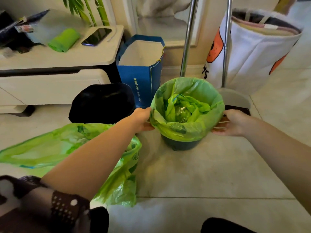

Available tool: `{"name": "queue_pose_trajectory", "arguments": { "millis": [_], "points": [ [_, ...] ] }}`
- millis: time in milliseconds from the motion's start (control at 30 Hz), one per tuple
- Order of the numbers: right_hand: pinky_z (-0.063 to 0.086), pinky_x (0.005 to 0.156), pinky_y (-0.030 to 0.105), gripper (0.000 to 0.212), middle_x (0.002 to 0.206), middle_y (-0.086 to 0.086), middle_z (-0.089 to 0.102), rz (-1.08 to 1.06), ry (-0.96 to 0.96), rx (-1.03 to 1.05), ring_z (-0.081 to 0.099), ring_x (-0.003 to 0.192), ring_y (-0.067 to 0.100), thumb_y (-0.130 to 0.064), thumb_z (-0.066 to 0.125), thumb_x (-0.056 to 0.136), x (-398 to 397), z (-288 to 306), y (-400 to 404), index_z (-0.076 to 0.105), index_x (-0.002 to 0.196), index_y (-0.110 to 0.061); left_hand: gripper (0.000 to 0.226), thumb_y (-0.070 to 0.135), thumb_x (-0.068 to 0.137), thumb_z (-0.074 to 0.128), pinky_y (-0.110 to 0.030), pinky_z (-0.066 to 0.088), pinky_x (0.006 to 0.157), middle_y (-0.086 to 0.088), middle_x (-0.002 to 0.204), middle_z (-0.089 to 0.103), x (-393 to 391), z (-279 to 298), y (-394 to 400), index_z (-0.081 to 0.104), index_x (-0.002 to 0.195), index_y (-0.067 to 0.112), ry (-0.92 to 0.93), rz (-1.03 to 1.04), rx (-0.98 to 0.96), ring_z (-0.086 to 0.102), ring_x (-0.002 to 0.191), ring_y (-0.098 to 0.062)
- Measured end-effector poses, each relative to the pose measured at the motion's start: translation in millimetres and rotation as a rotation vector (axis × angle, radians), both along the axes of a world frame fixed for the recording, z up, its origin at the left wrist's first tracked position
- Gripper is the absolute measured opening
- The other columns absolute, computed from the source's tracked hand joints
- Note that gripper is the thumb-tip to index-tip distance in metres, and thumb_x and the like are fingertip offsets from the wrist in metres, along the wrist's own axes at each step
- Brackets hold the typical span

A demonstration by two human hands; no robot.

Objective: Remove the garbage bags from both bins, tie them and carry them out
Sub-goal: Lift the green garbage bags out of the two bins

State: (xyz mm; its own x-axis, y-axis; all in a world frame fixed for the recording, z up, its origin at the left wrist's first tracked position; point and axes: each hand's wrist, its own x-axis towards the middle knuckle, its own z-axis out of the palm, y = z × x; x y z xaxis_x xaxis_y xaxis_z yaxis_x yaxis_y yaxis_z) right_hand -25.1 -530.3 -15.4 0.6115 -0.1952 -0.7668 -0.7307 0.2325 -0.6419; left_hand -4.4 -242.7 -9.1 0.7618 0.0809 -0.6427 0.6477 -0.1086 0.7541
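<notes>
Soft daylight is spread evenly over the pale floor tiles point(193, 174), and no hard shadows are cast. A faint shadow is seen just in front of the small bin point(180, 145). The green liner point(188, 105) in that bin is lit brightly, almost glowing. Left of the bin, the black bag point(102, 101) is swallowed in darkness, detail lost. Behind the bin, the metal poles point(188, 37) are bowed by wide-angle distortion. Smearing is noticed towards the frame edges.
</notes>
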Motion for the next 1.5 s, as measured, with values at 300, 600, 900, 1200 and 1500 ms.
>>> {"name": "queue_pose_trajectory", "arguments": {
  "millis": [300,600,900,1200,1500],
  "points": [
    [0.023,0.053,0.02,0.026,0.062,0.0,0.053,-0.07,0.004,0.077,0.037,0.058,0.011,-0.014,0.039,0.098,1.9,2.5,-6.9,0.049,0.074,-0.017,0.02,0.018,0.091,0.06,-0.033,0.055,0.055,-0.01,0.075,0.061,8.4,9.1,-6.7,0.055,0.106,0.006,-0.035,0.085,0.002,0.063,0.063,-0.022],
    [0.048,0.062,0.03,0.018,0.077,0.003,0.059,-0.144,-0.396,-0.218,0.054,0.068,0.018,-0.009,0.053,0.089,15.4,33.4,7.6,0.062,0.084,-0.023,0.019,0.007,0.095,0.048,-0.027,0.058,0.047,-0.007,0.082,0.066,19.9,32.1,-17.1,0.063,0.102,0.015,-0.303,0.12,0.025,0.068,0.066,-0.02],
    [0.051,0.063,0.034,0.022,0.092,0.008,0.058,0.042,-0.403,-0.265,0.057,0.085,0.027,-0.003,0.051,0.083,4.9,43.5,3.3,0.057,0.087,-0.023,0.022,0.013,0.098,0.041,-0.029,0.056,0.044,-0.01,0.084,0.064,17.9,39.4,8.9,0.063,0.093,0.012,-0.309,0.149,0.074,0.067,0.074,-0.024],
    [0.051,0.051,0.03,0.015,0.078,0.009,0.058,0.075,-0.399,-0.375,0.059,0.063,0.022,-0.01,0.056,0.092,4.8,71.0,4.4,0.051,0.078,-0.016,0.024,0.011,0.088,0.066,-0.033,0.057,0.055,-0.016,0.099,0.068,11.9,54.8,15.2,0.064,0.111,0.003,-0.182,-0.049,0.059,0.068,0.078,-0.023],
    [0.056,0.076,0.036,0.026,0.104,0.018,0.061,-0.296,-0.633,-0.376,0.062,0.086,0.029,0.012,0.045,0.087,37.6,134.7,12.4,0.064,0.09,-0.005,0.018,0.003,0.093,0.054,-0.034,0.06,0.062,-0.009,0.08,0.067,34.1,109.1,-5.1,0.065,0.082,0.011,-0.481,0.157,-0.103,0.067,0.07,-0.021]
  ]
}}
